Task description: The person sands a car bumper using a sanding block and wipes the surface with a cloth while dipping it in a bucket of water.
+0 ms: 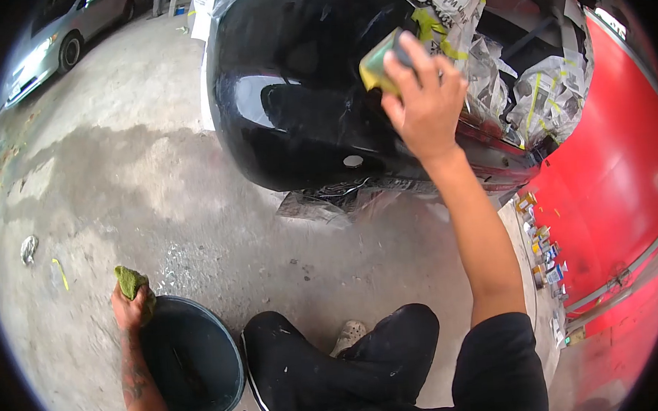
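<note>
My right hand (430, 111) is closed around a yellow-and-green sponge (375, 67) with a dark face along one side. It sits over the glossy black car body panel (300, 80), near the panel's masked edge. Whether the sponge presses on the paint, I cannot tell. Down at the lower left, my left hand (130, 309) grips a bunched green cloth (130, 281). That hand is at the rim of a dark round bucket (236, 359), whose inside looks dark.
Crumpled newspaper and plastic masking (554, 97) cover the car's opening. Several small cans and bottles (544, 257) line the base of a large red panel (609, 161). A silver car (67, 40) stands at the upper left. The concrete floor (148, 163) has damp patches.
</note>
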{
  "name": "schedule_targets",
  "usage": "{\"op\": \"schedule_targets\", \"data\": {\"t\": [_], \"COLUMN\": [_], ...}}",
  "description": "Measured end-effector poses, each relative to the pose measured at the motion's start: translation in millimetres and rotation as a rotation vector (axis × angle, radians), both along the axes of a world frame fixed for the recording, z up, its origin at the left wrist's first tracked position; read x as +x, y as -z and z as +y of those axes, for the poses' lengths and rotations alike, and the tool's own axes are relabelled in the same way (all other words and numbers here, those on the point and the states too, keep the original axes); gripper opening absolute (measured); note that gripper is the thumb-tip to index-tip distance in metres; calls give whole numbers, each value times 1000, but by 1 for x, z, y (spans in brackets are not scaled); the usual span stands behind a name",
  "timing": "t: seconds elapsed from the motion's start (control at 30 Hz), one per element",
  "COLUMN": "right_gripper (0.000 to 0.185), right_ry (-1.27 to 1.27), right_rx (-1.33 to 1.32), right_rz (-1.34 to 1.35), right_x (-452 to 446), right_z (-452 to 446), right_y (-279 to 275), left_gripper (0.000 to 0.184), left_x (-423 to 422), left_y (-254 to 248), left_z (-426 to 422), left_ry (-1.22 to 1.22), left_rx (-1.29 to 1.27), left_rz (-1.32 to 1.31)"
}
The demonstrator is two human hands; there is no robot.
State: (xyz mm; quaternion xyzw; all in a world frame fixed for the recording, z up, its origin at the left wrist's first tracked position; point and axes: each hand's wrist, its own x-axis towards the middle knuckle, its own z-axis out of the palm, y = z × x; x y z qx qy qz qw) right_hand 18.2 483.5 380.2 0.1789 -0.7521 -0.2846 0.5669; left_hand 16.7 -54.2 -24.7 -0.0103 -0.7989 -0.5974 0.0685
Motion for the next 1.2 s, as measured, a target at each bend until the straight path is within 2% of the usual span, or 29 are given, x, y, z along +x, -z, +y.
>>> {"op": "schedule_targets", "data": {"t": [0.07,0.2,0.3,0.43,0.57,0.7,0.8,0.97,1.1,1.2], "right_gripper": [57,46,47,51,58,65,61,50,51,52], "right_ry": [1,-11,-91,-130,-213,-227,-246,-185,-234,-246], "right_rx": [53,-124,-213,-116,31,-124,-98,184,-35,-47], "right_rz": [-108,-338,-510,-536,-450,-613,-645,-341,-474,-563], "right_x": [7,27,50,49,1,18,21,-20,-4,8], "right_z": [2,-8,-4,2,-21,-17,-13,-41,-34,-27], "right_y": [21,41,57,56,34,42,43,18,40,40], "left_gripper": [31,32,31,29,29,29,28,29,29,30], "left_x": [0,-4,-2,0,0,0,-1,1,-2,1], "left_y": [-4,12,5,-4,-2,4,0,-7,12,3], "left_z": [1,-6,-4,1,-1,-3,0,4,-2,1], "left_ry": [-13,-35,-9,-24,-6,-1,-31,-44,-38,-56], "left_rx": [-21,-61,-36,-72,-54,-59,-113,-51,6,-48], "left_rz": [-12,-36,-30,7,-21,34,16,-41,-41,-31]}}
